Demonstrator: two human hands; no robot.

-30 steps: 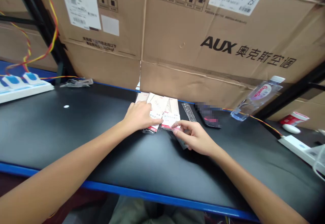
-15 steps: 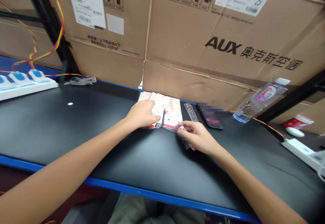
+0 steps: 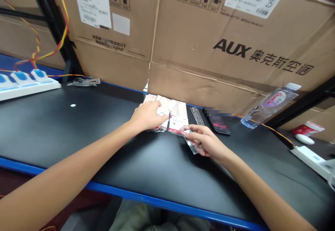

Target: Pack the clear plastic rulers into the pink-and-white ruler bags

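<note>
A clear plastic bag hangs from the right hand, tilted, its upper end pinched between the thumb and the curled fingers. The hand is nearly closed around that end, and the bag's lower corner sticks out below it, just above the worktop.

Just to the left of that bag is a row of flat packets with white and red cards, lying overlapped on the worktop against the foot of a cardboard box. One card shows a printed 4. The left hand lies palm down on the left part of the row, its fingers together and gently bent, with the tips on the cards. Whether they are gripping anything, I cannot tell.

To the right of the packets lies a narrow patterned ruler, then a phone, partly blurred. Farther right, a clear plastic bottle lies on its side against the box. A yellow and red wire runs along the back of the worktop to a white power strip. Near that strip sit a white mouse and a red and white cup. At the far left is another power strip with blue parts, and a small clear bag lies near it.
</note>
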